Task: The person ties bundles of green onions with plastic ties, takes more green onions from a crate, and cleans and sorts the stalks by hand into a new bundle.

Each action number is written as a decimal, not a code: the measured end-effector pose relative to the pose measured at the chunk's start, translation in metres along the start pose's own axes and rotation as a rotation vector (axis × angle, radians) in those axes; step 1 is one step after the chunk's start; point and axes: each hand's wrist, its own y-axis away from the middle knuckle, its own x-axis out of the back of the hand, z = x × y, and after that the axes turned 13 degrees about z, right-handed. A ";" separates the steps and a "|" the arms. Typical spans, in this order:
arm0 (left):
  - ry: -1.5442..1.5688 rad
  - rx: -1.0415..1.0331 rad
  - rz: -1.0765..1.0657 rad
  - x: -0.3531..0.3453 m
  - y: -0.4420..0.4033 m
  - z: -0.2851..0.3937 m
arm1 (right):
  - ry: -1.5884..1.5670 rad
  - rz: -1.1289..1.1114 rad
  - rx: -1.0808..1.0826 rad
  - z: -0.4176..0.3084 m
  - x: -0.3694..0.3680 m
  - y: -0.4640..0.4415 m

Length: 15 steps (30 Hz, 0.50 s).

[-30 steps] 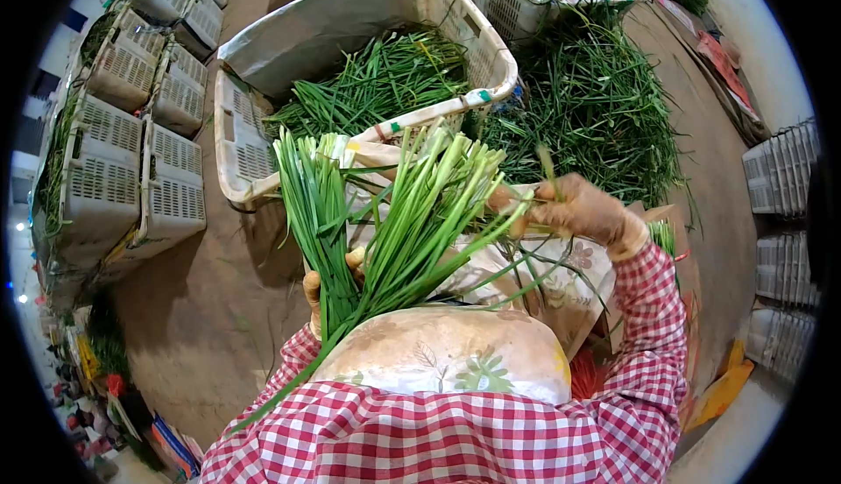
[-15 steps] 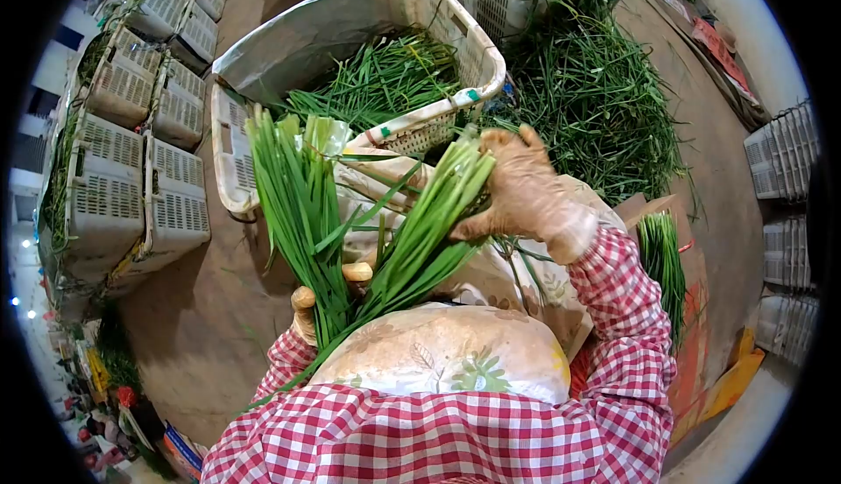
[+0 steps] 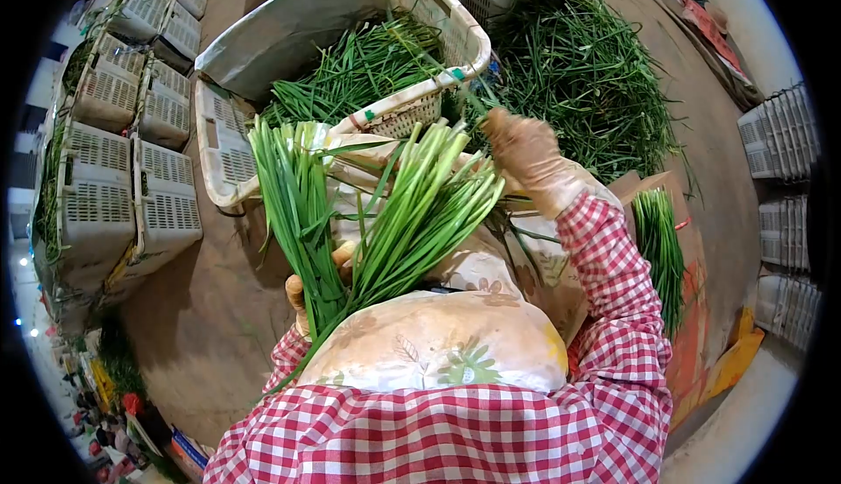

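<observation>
My left hand (image 3: 298,298), in a tan glove, is closed around a bunch of garlic chives (image 3: 302,221) at lap level. The bunch fans into two parts, with pale stem ends pointing up and away from me. My left palm is hidden behind the leaves. To the right of the fanned stems, my gloved right hand (image 3: 528,153) is closed, apart from the bunch. A thin, motion-blurred chive strand (image 3: 473,98) extends from its fingertips toward the basket. Stained, leaf-patterned cloth (image 3: 429,344) covers my lap.
Ahead stands a white plastic basket (image 3: 477,46) holding loose green leaves. A large heap of leaves (image 3: 578,81) lies to its right. A tidy chive bundle (image 3: 657,256) rests at my right on cardboard. Stacked crates (image 3: 96,195) line the left; more crates (image 3: 780,147) stand far right.
My right hand has moved off the stems, slightly up and right, and its spread fingers have closed. The right part of the bunch has spread wider. My left hand keeps its grip.
</observation>
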 end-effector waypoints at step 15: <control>0.161 -0.074 -0.063 0.033 -0.005 0.000 | -1.078 -0.687 -0.957 -0.017 0.047 0.021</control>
